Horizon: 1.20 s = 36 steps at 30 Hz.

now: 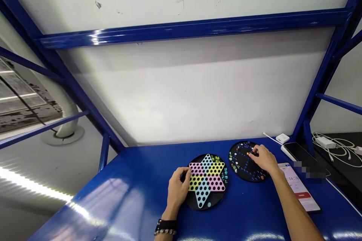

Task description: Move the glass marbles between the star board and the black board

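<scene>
A Chinese checkers board (pixel 204 181), a pink, yellow and light blue star full of holes on a round black base, lies on the blue table. Green and teal marbles sit in the base's gaps along the star's right side. My left hand (pixel 177 188) is curled at the board's left edge, thumb and fingers closed on its rim. To the right lies a round black tray (pixel 240 171) with loose marbles and blue-edged hollows. Over it my right hand (pixel 264 158) has its fingertips pinched together near a small orange piece (pixel 247 153); whatever is between them is hidden.
Right of the tray are a phone (pixel 302 192) with a timer on its screen, a dark phone (pixel 299 152), a white charging case (pixel 282 138) and white cables (pixel 336 145). A blue metal frame (pixel 195 30) stands before the white wall.
</scene>
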Available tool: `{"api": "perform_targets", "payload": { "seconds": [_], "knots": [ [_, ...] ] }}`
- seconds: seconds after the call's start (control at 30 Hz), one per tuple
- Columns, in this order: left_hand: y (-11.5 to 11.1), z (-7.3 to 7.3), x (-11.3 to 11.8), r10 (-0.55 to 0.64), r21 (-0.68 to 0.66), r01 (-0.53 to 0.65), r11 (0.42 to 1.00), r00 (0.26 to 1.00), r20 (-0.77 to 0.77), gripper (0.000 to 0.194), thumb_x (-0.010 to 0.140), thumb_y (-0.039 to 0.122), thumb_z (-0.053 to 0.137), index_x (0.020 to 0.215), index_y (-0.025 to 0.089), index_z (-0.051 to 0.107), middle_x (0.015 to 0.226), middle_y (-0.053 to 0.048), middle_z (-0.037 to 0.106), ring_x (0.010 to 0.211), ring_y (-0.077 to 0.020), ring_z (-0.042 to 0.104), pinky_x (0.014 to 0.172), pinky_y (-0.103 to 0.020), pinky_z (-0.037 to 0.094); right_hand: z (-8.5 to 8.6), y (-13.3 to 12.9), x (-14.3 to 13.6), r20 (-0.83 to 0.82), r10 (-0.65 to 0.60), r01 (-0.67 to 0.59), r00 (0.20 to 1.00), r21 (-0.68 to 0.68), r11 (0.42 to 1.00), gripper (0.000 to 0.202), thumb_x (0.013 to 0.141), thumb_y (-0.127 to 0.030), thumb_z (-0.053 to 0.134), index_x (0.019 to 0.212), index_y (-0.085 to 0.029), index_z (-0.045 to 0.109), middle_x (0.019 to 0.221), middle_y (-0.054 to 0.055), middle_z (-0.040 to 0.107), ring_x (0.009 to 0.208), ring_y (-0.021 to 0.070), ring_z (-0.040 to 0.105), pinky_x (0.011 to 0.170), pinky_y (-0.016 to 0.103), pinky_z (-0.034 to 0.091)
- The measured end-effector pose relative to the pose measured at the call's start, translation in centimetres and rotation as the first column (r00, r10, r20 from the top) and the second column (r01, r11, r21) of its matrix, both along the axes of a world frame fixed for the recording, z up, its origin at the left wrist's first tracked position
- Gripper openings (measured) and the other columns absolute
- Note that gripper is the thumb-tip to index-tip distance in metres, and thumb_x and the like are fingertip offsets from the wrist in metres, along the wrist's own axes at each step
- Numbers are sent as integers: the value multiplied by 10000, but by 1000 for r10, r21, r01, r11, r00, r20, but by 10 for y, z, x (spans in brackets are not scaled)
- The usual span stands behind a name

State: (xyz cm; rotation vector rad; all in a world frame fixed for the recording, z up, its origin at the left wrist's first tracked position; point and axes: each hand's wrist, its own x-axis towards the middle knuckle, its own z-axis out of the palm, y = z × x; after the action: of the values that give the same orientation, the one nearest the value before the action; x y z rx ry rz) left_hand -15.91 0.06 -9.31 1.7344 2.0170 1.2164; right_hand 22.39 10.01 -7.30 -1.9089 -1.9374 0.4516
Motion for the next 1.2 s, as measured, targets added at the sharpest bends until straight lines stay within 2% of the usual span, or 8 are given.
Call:
{"api": "perform_targets", "payload": {
  "seconds": [0.17, 0.33, 0.47, 0.63, 0.77, 0.87, 1.07, 1.2],
  "knots": [
    [-1, 2, 2, 2, 16, -2, 1000, 1000, -10, 358, 931, 525, 479, 859, 243, 686, 902, -38, 736, 864, -218, 674, 772, -330, 534, -3, 2, 8, -22, 84, -86, 996, -118, 989, 155, 737, -278, 721, 874, -243, 659, 987, 34, 686, 899, 204, 664, 696, 268, 438],
    [-1, 4, 3, 12, 31, -11, 999, 1000, -22, 356, 923, 526, 488, 861, 241, 692, 884, -38, 740, 843, -214, 678, 778, -331, 545, -14, 9, 18, -155, 158, -181, 975, -147, 972, 284, 669, -74, 642, 901, -217, 721, 999, 50, 707, 954, 199, 665, 804, 278, 482],
    [-1, 5, 3, 10, 28, -9, 1000, 1000, -19, 359, 921, 528, 483, 850, 241, 688, 892, -38, 743, 843, -215, 679, 762, -328, 546, -15, 9, 16, -221, 177, -207, 959, -125, 970, 310, 667, -74, 605, 915, -205, 737, 966, 53, 718, 950, 205, 666, 822, 290, 495],
    [-1, 6, 3, 9, 25, -8, 1000, 1000, -16, 352, 917, 523, 485, 846, 243, 687, 880, -31, 740, 844, -215, 682, 760, -329, 542, -10, 8, 24, -294, 140, -174, 945, -94, 980, 373, 701, -92, 529, 998, -202, 727, 1046, 54, 719, 844, 186, 672, 795, 301, 504],
    [-1, 6, 2, 9, 29, -9, 1000, 1000, -21, 347, 920, 520, 489, 862, 243, 690, 885, -30, 741, 850, -211, 684, 763, -323, 544, -10, 12, 38, -339, 109, -141, 935, -69, 988, 391, 703, -39, 450, 940, -177, 729, 982, 65, 726, 911, 193, 678, 842, 294, 494],
    [-1, 6, 2, 8, 32, -7, 999, 1000, -25, 352, 921, 524, 488, 870, 242, 692, 887, -34, 741, 849, -213, 682, 765, -324, 544, -11, 13, 43, -320, 79, -109, 944, -76, 991, 371, 716, -54, 487, 949, -189, 742, 979, 59, 729, 926, 203, 677, 851, 303, 492],
    [0, 5, 3, 9, 23, -9, 1000, 1000, -22, 352, 921, 525, 484, 872, 244, 691, 889, -35, 740, 844, -216, 681, 767, -333, 548, -9, 6, 32, -222, 151, -193, 963, -181, 964, 208, 692, -140, 636, 854, -210, 746, 896, 36, 713, 852, 201, 664, 759, 281, 497],
    [0, 4, 3, 8, 25, -8, 1000, 1000, -23, 363, 921, 535, 482, 864, 244, 691, 892, -38, 741, 842, -218, 682, 781, -341, 552, -6, 1, 18, -177, 206, -239, 962, -190, 952, 352, 639, -120, 656, 964, -225, 743, 941, 21, 695, 879, 188, 648, 749, 261, 481]
  ]
}}
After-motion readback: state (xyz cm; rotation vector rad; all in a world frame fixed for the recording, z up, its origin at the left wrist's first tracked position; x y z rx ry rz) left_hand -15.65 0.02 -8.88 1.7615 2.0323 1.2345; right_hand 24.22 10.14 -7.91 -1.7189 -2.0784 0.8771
